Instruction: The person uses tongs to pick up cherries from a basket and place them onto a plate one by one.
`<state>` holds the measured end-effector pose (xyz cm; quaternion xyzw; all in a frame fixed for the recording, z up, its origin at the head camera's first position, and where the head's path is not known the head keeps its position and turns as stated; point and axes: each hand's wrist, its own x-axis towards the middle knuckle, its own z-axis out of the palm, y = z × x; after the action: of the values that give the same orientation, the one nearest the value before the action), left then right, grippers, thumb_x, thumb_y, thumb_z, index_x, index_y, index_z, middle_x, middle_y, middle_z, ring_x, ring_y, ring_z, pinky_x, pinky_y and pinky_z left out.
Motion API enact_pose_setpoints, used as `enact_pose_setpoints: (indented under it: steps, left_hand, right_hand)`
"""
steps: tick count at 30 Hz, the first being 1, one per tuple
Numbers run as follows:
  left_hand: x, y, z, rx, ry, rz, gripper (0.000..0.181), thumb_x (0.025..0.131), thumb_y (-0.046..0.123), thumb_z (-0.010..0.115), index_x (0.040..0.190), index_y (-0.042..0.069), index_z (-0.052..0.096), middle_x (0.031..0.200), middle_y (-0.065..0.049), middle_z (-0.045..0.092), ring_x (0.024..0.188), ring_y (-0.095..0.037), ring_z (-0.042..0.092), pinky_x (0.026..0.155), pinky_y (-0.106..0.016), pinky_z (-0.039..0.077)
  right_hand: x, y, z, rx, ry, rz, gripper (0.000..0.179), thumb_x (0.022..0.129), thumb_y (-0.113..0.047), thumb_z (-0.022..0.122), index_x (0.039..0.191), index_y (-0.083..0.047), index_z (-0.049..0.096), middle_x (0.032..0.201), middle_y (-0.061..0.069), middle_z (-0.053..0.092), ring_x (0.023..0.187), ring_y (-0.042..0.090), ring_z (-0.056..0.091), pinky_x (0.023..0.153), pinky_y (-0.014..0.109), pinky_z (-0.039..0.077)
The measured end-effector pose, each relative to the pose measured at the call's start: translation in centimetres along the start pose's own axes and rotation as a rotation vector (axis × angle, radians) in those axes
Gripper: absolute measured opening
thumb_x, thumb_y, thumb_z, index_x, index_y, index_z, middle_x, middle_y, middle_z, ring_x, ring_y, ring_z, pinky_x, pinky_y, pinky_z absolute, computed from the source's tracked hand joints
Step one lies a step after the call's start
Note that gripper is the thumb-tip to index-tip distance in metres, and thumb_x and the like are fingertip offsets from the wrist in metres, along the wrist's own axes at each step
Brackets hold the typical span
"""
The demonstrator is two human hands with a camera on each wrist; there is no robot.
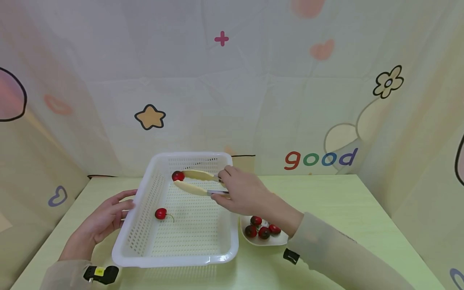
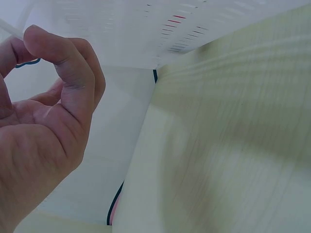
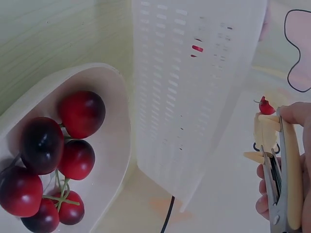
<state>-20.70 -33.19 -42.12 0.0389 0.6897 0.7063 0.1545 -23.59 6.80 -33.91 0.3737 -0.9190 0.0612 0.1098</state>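
Observation:
My left hand [image 1: 106,217] holds the left rim of a white perforated plastic basket [image 1: 174,262]; its curled fingers meet the rim in the left wrist view. Over the basket, my right hand [image 1: 246,191] grips a pair of tongs [image 1: 192,188] with cream tips and metal arms. A dark red cherry [image 1: 177,176] is at the tong tips, near the basket's back left; whether it is lifted off the floor I cannot tell. Another cherry [image 1: 160,213], with a green stem, lies on the basket floor at the left.
Right of the basket stands a white bowl [image 3: 109,87] with several cherries [image 3: 80,114] and green stems, partly hidden by my right forearm in the head view. Both stand on a pale wooden table [image 1: 326,209]. A patterned curtain [image 1: 232,100] hangs behind it.

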Motion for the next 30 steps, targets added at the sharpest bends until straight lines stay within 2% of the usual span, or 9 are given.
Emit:
enact_pose_setpoints:
  steps: [6,12,21,30]
  left_hand:
    - [0.0,-0.1,-0.1,0.005,0.009,-0.004,0.039,0.108,0.016,0.051,0.146,0.015,0.039,0.115,0.001,0.069,0.097,-0.025,0.073,0.083,-0.044,0.06]
    - [-0.1,-0.1,-0.1,0.006,0.008,-0.001,0.039,0.109,0.016,0.05,0.146,0.015,0.04,0.115,0.001,0.07,0.097,-0.025,0.073,0.082,-0.043,0.06]
    - [-0.1,-0.2,-0.1,-0.015,-0.006,0.016,0.029,0.109,0.014,0.049,0.136,0.023,0.048,0.115,0.0,0.071,0.096,-0.025,0.074,0.082,-0.042,0.06]
    - [0.0,-0.1,0.1,-0.011,0.005,0.003,0.036,0.108,0.015,0.05,0.143,0.017,0.042,0.115,0.001,0.07,0.097,-0.025,0.073,0.083,-0.041,0.06]
  right_hand:
    - [-1.6,0.7,-0.5,0.068,0.035,0.033,0.05,0.098,-0.047,0.063,0.125,-0.006,0.061,0.107,0.002,0.059,0.087,0.014,0.055,0.064,0.027,0.051]
    - [-3.4,1.7,-0.8,0.077,0.084,0.049,0.047,0.096,-0.044,0.068,0.12,-0.004,0.063,0.105,0.004,0.061,0.083,0.015,0.054,0.063,0.029,0.051]
    - [-6.4,3.2,-0.8,0.129,0.112,0.143,0.041,0.093,-0.041,0.073,0.115,-0.007,0.064,0.102,0.002,0.059,0.076,0.011,0.05,0.059,0.024,0.047]
    - [-9.4,5.1,-0.1,0.144,0.107,0.219,0.042,0.093,-0.041,0.072,0.116,-0.007,0.064,0.101,0.0,0.059,0.077,0.011,0.051,0.062,0.028,0.049]
